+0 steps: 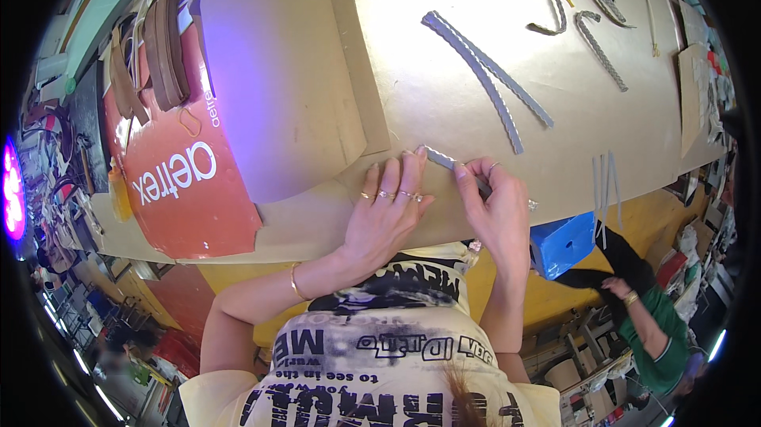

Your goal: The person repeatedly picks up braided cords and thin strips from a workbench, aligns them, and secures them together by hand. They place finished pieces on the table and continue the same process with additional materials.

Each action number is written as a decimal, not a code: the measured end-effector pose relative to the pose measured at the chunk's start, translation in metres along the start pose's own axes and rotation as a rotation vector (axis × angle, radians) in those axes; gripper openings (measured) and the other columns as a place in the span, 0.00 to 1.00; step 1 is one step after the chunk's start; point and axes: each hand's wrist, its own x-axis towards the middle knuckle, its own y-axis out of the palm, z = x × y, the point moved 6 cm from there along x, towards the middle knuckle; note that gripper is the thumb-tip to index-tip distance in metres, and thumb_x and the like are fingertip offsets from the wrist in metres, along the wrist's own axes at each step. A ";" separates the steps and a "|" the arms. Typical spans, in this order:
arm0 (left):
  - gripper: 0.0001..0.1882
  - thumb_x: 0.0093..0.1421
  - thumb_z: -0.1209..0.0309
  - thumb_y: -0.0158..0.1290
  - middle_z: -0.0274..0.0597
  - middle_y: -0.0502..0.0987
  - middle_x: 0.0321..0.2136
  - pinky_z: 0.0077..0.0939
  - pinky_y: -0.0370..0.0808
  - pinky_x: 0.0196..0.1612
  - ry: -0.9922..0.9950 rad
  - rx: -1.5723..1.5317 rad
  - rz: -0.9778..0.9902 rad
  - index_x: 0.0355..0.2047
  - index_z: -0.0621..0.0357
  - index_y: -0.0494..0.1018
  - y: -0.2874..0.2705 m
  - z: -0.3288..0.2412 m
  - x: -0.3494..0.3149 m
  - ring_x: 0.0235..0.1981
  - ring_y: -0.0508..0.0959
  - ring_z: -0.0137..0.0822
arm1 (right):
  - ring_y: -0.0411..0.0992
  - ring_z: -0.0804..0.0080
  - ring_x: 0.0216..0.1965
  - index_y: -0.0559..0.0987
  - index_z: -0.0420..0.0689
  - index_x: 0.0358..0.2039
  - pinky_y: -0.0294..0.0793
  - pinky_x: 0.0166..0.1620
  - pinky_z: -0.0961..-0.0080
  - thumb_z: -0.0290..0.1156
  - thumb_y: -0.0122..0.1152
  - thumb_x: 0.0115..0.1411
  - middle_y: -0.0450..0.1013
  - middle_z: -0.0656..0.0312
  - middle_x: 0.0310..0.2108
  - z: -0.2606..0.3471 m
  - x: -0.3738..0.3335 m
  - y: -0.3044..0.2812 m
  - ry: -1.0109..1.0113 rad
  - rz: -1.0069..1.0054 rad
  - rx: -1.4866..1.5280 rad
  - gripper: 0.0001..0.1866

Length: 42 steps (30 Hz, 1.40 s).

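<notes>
A short grey braided strip (440,157) lies on the brown paper surface between my hands. My left hand (391,203) rests flat on the paper with its fingers stretched out, and its fingertips touch the strip's left end. The thumb and fingers of my right hand (498,203) pinch the strip's other end; part of it is hidden under them. Beyond my hands, two longer grey braided strips (485,82) lie at a narrow angle, meeting at their far ends.
At left are a curved cardboard sheet (293,86), a red cardboard panel (190,213) and brown straps (165,55). More braided pieces (600,51) lie far right. Thin grey strips (607,189) hang over the right edge, near a blue box (563,245). A person in green (658,340) is at lower right.
</notes>
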 end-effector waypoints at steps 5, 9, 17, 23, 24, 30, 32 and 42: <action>0.35 0.60 0.56 0.56 0.47 0.66 0.54 0.38 0.67 0.57 -0.003 0.011 0.008 0.61 0.68 0.67 0.000 -0.001 0.000 0.55 0.67 0.42 | 0.64 0.65 0.11 0.80 0.37 0.28 0.63 0.22 0.67 0.32 0.61 0.63 0.67 0.55 0.11 0.000 0.001 0.000 -0.007 -0.010 -0.020 0.11; 0.34 0.60 0.58 0.58 0.47 0.66 0.55 0.38 0.67 0.58 -0.008 -0.024 0.004 0.61 0.67 0.67 0.000 0.000 0.000 0.56 0.67 0.42 | 0.67 0.62 0.12 0.80 0.37 0.28 0.65 0.23 0.66 0.32 0.61 0.63 0.68 0.54 0.11 0.001 0.001 0.001 -0.027 -0.029 -0.027 0.11; 0.37 0.58 0.60 0.60 0.48 0.61 0.65 0.42 0.61 0.66 0.072 -0.195 -0.050 0.65 0.64 0.63 -0.008 -0.004 -0.005 0.66 0.62 0.44 | 0.72 0.54 0.16 0.79 0.36 0.26 0.68 0.25 0.63 0.33 0.62 0.61 0.71 0.50 0.14 0.001 0.003 0.002 -0.024 -0.039 -0.034 0.12; 0.40 0.61 0.57 0.57 0.50 0.55 0.70 0.43 0.55 0.70 0.090 -0.386 0.104 0.68 0.63 0.57 0.011 -0.010 0.002 0.71 0.55 0.46 | 0.64 0.77 0.18 0.78 0.33 0.28 0.64 0.24 0.74 0.30 0.63 0.62 0.71 0.58 0.16 -0.008 0.000 -0.004 0.032 -0.025 -0.123 0.12; 0.40 0.61 0.57 0.57 0.51 0.55 0.70 0.43 0.56 0.70 0.081 -0.399 0.089 0.68 0.63 0.57 0.012 -0.009 0.003 0.71 0.55 0.46 | 0.64 0.78 0.18 0.78 0.34 0.28 0.64 0.24 0.75 0.30 0.64 0.62 0.71 0.58 0.16 -0.012 -0.001 -0.007 0.053 -0.018 -0.169 0.12; 0.38 0.65 0.52 0.50 0.50 0.55 0.70 0.40 0.55 0.71 0.118 -0.202 0.150 0.68 0.62 0.58 0.010 -0.013 0.002 0.71 0.55 0.45 | 0.65 0.69 0.14 0.80 0.34 0.28 0.65 0.23 0.70 0.32 0.64 0.61 0.70 0.54 0.14 -0.029 -0.014 -0.020 0.108 -0.051 0.095 0.12; 0.38 0.65 0.52 0.50 0.51 0.55 0.70 0.40 0.56 0.70 0.123 -0.197 0.157 0.68 0.61 0.57 0.008 -0.013 0.004 0.71 0.56 0.45 | 0.65 0.70 0.14 0.80 0.35 0.29 0.65 0.23 0.70 0.33 0.64 0.61 0.70 0.54 0.14 -0.031 -0.014 -0.021 0.100 -0.057 0.083 0.12; 0.39 0.61 0.58 0.57 0.54 0.56 0.69 0.44 0.56 0.70 0.087 -0.295 0.149 0.69 0.57 0.57 0.005 -0.014 0.006 0.69 0.58 0.51 | 0.66 0.68 0.13 0.81 0.36 0.28 0.66 0.24 0.69 0.35 0.64 0.59 0.70 0.55 0.13 -0.034 -0.009 -0.020 0.122 -0.043 0.071 0.13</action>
